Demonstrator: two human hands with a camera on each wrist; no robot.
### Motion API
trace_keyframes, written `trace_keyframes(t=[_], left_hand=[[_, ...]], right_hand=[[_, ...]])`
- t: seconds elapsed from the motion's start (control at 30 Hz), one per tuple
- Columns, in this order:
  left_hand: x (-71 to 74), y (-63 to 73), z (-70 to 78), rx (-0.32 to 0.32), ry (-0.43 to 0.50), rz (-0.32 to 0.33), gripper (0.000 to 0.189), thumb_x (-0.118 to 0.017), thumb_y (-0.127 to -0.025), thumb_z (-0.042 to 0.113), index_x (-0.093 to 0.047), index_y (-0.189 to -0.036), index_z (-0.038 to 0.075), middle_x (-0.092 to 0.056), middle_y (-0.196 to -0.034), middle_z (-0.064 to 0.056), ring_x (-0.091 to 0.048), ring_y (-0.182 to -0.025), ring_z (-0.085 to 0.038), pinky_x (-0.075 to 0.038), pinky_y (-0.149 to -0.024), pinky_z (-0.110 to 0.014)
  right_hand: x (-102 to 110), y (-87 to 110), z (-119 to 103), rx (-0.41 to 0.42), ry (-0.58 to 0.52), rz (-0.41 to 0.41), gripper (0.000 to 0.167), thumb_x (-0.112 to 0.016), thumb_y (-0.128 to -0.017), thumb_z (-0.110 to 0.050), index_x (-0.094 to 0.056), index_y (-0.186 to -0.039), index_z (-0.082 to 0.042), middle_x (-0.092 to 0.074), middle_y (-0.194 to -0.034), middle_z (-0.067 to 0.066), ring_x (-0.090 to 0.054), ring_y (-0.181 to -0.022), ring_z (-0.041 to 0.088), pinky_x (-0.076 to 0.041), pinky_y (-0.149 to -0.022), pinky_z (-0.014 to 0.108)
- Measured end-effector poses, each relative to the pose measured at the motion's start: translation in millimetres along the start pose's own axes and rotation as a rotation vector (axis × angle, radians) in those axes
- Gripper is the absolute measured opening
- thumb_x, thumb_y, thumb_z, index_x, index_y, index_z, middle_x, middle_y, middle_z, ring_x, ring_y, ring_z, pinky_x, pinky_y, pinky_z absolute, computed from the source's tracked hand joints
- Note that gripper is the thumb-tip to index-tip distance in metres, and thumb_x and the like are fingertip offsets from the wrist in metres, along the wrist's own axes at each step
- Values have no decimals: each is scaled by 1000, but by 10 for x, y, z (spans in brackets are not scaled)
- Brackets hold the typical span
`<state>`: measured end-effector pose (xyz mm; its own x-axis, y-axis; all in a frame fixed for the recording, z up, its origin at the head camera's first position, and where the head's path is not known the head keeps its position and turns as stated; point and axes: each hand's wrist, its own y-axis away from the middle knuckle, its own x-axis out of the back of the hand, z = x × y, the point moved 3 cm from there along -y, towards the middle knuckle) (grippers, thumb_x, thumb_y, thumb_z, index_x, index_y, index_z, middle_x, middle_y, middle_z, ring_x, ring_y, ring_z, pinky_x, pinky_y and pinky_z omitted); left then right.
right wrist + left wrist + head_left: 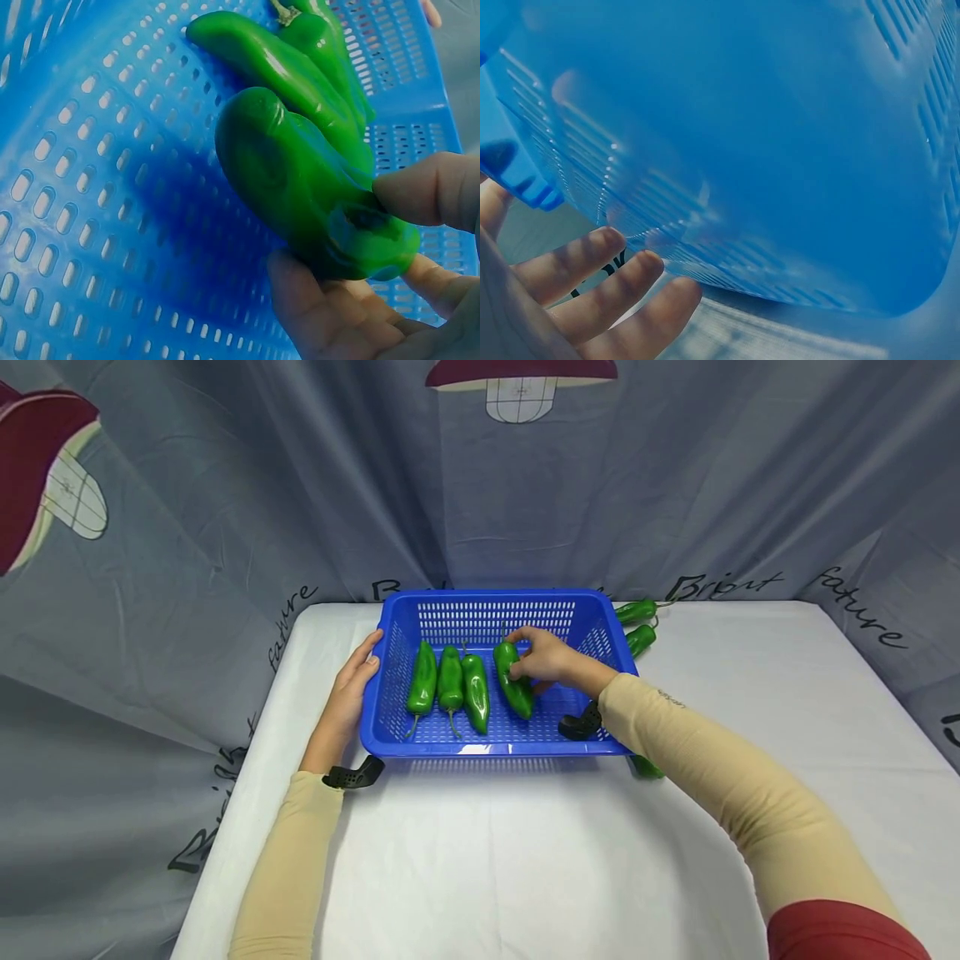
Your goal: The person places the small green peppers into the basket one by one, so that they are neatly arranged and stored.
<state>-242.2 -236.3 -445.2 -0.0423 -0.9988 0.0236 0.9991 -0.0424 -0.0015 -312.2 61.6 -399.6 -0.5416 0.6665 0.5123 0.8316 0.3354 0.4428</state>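
Observation:
Inside the blue plastic basket (491,749), my right hand (546,658) pinches a green chili pepper (513,681) between thumb and fingers. In the right wrist view the same pepper (285,172) slants above the perforated floor, its upper end between thumb (427,191) and fingers. Left of it, three more green peppers (450,681) lie side by side in the basket. My left hand (351,689) rests against the basket's left side, fingertips at the rim. The left wrist view has its extended fingers (630,289) alongside the outer wall (742,150).
Right of the basket, two green peppers (639,625) lie on the white-covered table (765,693). Another green pepper (647,767) partly shows near the basket's front right corner, beside the right sleeve (697,752). A grey patterned curtain (360,485) hangs behind the table.

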Motion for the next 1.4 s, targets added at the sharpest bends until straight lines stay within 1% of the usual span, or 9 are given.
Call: trace_keyframes(t=[0.2,0.4,0.6,0.67,0.73,0.83,0.93,1.23,1.4], left_hand=[[-8,-2,-3,2,6,0,52,-33,-111,23,-28,-163,22,-22,-172,-3,-25,-157,-29,-25,-127,-54],[1,0,0,6,-8,5,52,-33,-111,26,-28,-163,24,-21,-172,-2,-24,-158,-29,-26,-126,-54],[15,-7,-9,0,-2,6,52,-33,-110,25,-29,-162,23,-23,-171,-2,-26,-157,-27,-26,-127,-52],[18,-10,-15,1,0,5,52,-33,-110,24,-28,-162,22,-23,-171,-2,-26,-157,-27,-25,-127,-52],[19,-11,-18,3,-2,4,52,-33,-110,24,-28,-162,22,-22,-171,-2,-25,-157,-27,-25,-127,-52],[24,-6,-20,6,-4,9,52,-33,-110,25,-29,-162,23,-22,-172,-2,-25,-158,-28,-25,-127,-53],[20,-5,-14,5,-5,6,53,-33,-110,25,-28,-163,24,-21,-172,-2,-23,-158,-28,-24,-127,-54],[0,-1,9,-4,5,-2,53,-33,-110,24,-27,-163,21,-20,-172,-3,-22,-159,-28,-22,-128,-53],[-3,6,5,-6,8,3,53,-33,-110,24,-28,-163,22,-22,-172,-2,-23,-158,-26,-22,-128,-51]], right_hand=[[-36,-28,20,-12,-29,-5,66,-67,-91,-1,-39,-151,-7,-57,-135,28,-64,-118,43,-64,-79,46],[-83,-60,15,-7,-51,-6,69,-68,-89,1,-38,-151,-5,-56,-136,29,-65,-116,45,-65,-74,43],[-122,-111,26,-6,-54,-8,67,-69,-90,0,-39,-150,-5,-55,-136,29,-65,-117,44,-65,-72,43],[-136,-120,26,-7,-55,-6,66,-68,-90,1,-40,-149,-5,-57,-131,26,-67,-110,40,-65,-71,42],[-147,-127,25,-15,-58,-2,64,-67,-90,2,-41,-148,-6,-60,-118,24,-69,-96,33,-65,-68,40],[-163,-138,25,-31,-69,-5,62,-65,-89,5,-43,-146,-6,-59,-96,18,-64,-75,23,-64,-64,37],[-170,-148,26,-48,-84,-17,61,-62,-89,7,-42,-145,-6,-54,-87,14,-59,-67,18,-63,-61,35],[-182,-157,21,-65,-104,-23,63,-60,-90,9,-41,-148,-7,-54,-96,17,-60,-72,20,-64,-64,35],[-192,-164,19,-58,-102,-24,62,-60,-92,8,-40,-148,-7,-55,-99,17,-59,-71,20,-63,-63,34]])
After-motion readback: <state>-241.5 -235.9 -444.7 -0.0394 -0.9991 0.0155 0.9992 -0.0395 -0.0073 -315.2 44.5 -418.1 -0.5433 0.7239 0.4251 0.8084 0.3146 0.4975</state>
